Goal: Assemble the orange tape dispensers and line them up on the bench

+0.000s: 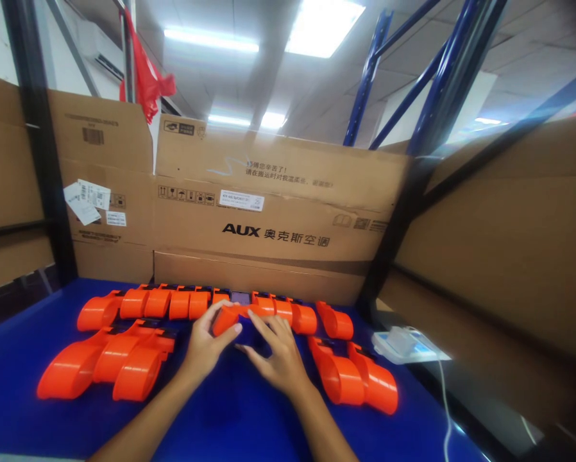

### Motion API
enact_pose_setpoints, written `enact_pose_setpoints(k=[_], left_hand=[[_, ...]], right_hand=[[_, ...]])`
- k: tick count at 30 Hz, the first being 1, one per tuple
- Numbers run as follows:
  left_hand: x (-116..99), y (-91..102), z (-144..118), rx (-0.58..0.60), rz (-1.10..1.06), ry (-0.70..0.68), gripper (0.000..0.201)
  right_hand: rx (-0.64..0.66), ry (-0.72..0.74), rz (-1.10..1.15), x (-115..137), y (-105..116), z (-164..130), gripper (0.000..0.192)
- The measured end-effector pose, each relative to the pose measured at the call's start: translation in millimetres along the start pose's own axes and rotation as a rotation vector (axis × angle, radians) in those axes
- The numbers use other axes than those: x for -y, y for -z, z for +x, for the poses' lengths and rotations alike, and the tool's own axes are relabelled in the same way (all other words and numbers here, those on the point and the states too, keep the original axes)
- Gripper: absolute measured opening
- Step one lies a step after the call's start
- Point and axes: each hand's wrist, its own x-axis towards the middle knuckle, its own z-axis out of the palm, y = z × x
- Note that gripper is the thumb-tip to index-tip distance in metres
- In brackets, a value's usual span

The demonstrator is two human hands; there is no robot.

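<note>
Bare blue tabletop nearest — orange housings crowd sides and back.

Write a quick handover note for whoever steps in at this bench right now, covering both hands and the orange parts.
Left hand: holding one orange part, thumb over it.
Right hand: fingers resting on the same part, beside the back row.
Back row of orange parts lies along the cardboard box. Three more lie front left, two front right, all on the blue table.
Done: most parts lined up. Left: the held part is not yet set down.
</note>
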Motion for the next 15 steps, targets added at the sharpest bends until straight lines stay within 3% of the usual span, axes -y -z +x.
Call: enact_pose_setpoints(k=[15], left_hand=[[3.3, -1.3, 0.9, -0.022, -0.039, 0.012, 0.044]], right_hand=[[-0.013, -0.021, 0.035, 6.9, 0.4, 0.3, 0.069]])
